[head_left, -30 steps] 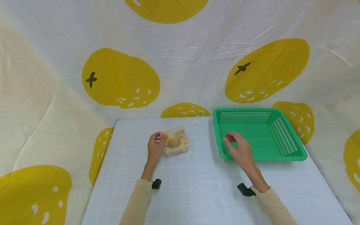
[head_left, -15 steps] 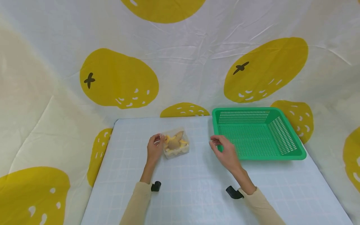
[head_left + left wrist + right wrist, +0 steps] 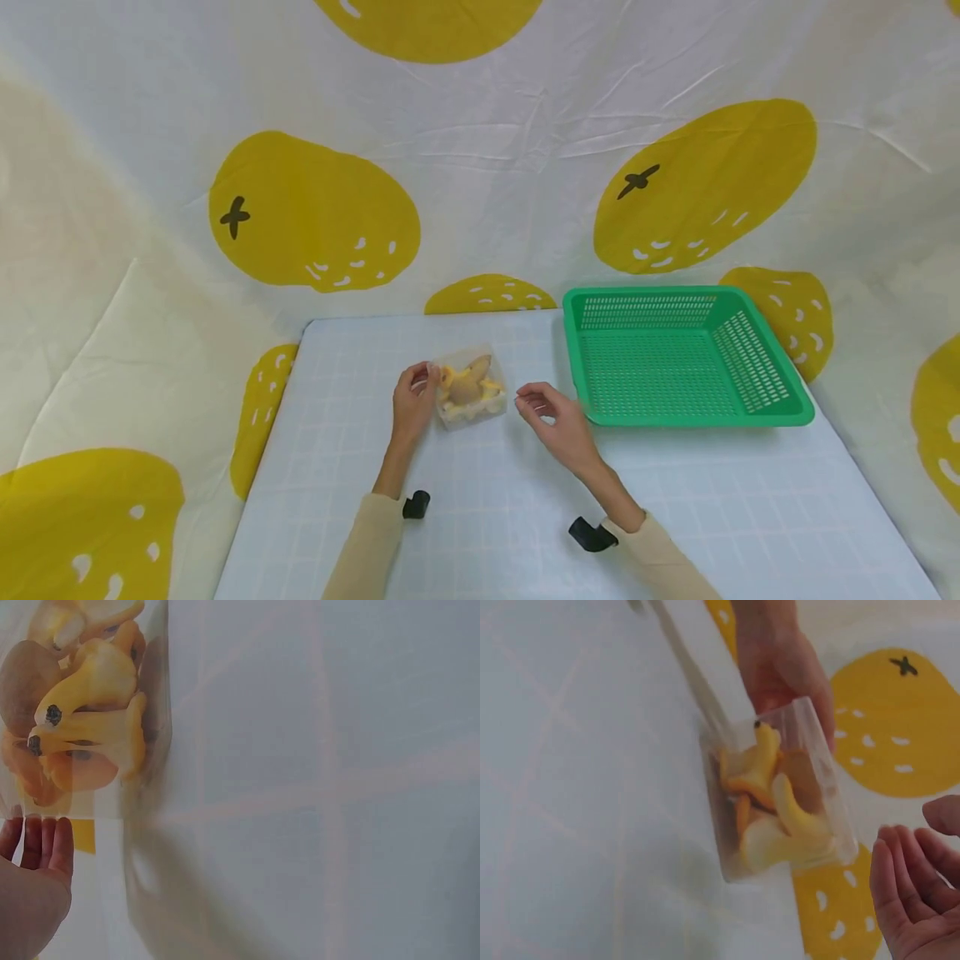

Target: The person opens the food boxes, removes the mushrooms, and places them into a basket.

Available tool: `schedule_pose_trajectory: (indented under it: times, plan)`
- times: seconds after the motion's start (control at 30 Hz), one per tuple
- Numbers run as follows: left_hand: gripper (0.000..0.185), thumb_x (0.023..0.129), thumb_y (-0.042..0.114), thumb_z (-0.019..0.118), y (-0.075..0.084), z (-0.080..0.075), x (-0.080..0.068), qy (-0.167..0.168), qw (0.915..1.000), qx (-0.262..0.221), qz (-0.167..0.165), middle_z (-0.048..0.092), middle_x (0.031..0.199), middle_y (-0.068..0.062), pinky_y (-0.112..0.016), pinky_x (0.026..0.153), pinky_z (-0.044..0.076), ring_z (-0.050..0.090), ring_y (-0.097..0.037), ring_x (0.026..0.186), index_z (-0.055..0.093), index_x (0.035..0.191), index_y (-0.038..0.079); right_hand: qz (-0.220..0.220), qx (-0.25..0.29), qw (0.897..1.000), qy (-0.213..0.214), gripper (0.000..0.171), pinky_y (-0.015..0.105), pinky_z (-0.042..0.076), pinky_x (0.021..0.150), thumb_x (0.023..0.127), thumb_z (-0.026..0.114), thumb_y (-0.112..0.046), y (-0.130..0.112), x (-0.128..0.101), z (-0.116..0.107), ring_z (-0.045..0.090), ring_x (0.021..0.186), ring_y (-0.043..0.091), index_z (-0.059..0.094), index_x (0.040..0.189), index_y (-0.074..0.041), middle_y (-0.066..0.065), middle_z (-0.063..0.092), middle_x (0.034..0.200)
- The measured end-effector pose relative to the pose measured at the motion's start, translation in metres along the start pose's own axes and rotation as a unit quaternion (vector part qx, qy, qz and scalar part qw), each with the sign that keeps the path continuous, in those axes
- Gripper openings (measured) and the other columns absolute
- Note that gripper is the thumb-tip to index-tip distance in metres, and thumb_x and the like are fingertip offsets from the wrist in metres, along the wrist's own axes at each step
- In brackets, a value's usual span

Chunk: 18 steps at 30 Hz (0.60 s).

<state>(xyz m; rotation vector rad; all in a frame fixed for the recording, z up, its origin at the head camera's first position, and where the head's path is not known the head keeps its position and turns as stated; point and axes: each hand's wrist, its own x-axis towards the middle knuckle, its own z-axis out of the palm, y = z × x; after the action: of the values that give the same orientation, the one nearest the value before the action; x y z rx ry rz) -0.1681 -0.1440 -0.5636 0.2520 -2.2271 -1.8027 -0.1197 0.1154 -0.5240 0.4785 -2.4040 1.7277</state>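
Clear box (image 3: 470, 388) gripped by left hand (image 3: 413, 403); right hand (image 3: 557, 421) near — fingers (image 3: 529, 399) loose.

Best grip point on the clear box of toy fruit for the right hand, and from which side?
Probably the right-hand wall of the clear box, approached from the right. The left hand already holds its left edge, so the opposite wall is free, and the right hand hovers open just beside it, apart from it. The walls look flat and upright, which suits a thumb-and-fingers clamp across the top rim.
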Motion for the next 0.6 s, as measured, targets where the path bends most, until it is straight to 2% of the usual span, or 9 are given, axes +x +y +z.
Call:
schedule_pose_trajectory:
  times: [0.07,0.2,0.27,0.37,0.43,0.5,0.6]
  plan:
    - [0.035,0.103,0.02,0.066,0.0,0.0,-0.001,-0.004,1.0,-0.004,0.002,0.061,0.12,-0.021,-0.034,0.098,0.052,0.06,-0.031,0.114,0.062,0.126,-0.006,0.031,0.021,0.999,-0.015,0.022,0.031,0.058,0.079,0.1,0.071,-0.022,0.001,-0.002,0.007,0.069,0.09,0.018,0.07,0.113,-0.004,0.002,0.072,0.098]
    - [0.037,0.103,0.018,0.066,0.002,0.001,-0.005,-0.018,0.9996,-0.021,0.006,0.06,0.121,-0.024,-0.039,0.101,0.05,0.058,-0.033,0.115,0.061,0.128,-0.009,0.086,0.083,0.992,-0.041,0.024,0.033,0.059,0.078,0.101,0.07,-0.023,0.005,-0.006,0.02,0.07,0.09,0.034,0.07,0.114,-0.002,0.016,0.072,0.1]
    - [0.036,0.103,0.014,0.065,0.012,-0.002,-0.01,-0.03,0.9991,-0.03,0.01,0.06,0.122,-0.026,-0.044,0.102,0.049,0.058,-0.035,0.116,0.06,0.128,-0.011,0.111,0.11,0.986,-0.051,0.024,0.038,0.06,0.079,0.102,0.067,-0.019,0.002,-0.007,0.023,0.069,0.092,0.042,0.069,0.115,0.001,0.021,0.072,0.103]
    - [0.035,0.102,0.007,0.064,0.026,-0.005,-0.017,-0.048,0.9979,-0.039,0.016,0.059,0.123,-0.029,-0.05,0.103,0.048,0.057,-0.039,0.117,0.057,0.128,-0.016,0.14,0.126,0.98,-0.061,0.025,0.039,0.06,0.08,0.103,0.065,-0.018,0.006,-0.01,0.028,0.069,0.094,0.044,0.069,0.117,0.003,0.025,0.072,0.107]
    - [0.035,0.101,0.005,0.065,0.032,-0.007,-0.02,-0.056,0.9973,-0.039,0.024,0.059,0.123,-0.029,-0.047,0.102,0.05,0.057,-0.036,0.115,0.057,0.127,-0.017,0.15,0.131,0.978,-0.068,0.027,0.038,0.06,0.08,0.104,0.064,-0.018,0.009,-0.011,0.031,0.07,0.094,0.042,0.068,0.118,0.004,0.027,0.072,0.108]
    - [0.035,0.1,0.003,0.065,0.027,-0.007,-0.019,-0.061,0.9969,-0.04,0.028,0.059,0.124,-0.029,-0.042,0.101,0.051,0.057,-0.035,0.114,0.056,0.128,-0.017,0.157,0.136,0.975,-0.074,0.028,0.034,0.06,0.079,0.104,0.064,-0.021,0.017,-0.013,0.034,0.07,0.092,0.038,0.07,0.117,0.003,0.029,0.071,0.109]
    - [0.039,0.099,0.001,0.067,0.013,-0.006,-0.017,-0.07,0.9957,-0.051,0.033,0.057,0.126,-0.03,-0.04,0.102,0.051,0.055,-0.035,0.116,0.055,0.131,-0.017,0.166,0.148,0.972,-0.082,0.029,0.037,0.06,0.08,0.105,0.063,-0.021,0.02,-0.015,0.038,0.071,0.092,0.036,0.07,0.117,0.005,0.029,0.071,0.11]
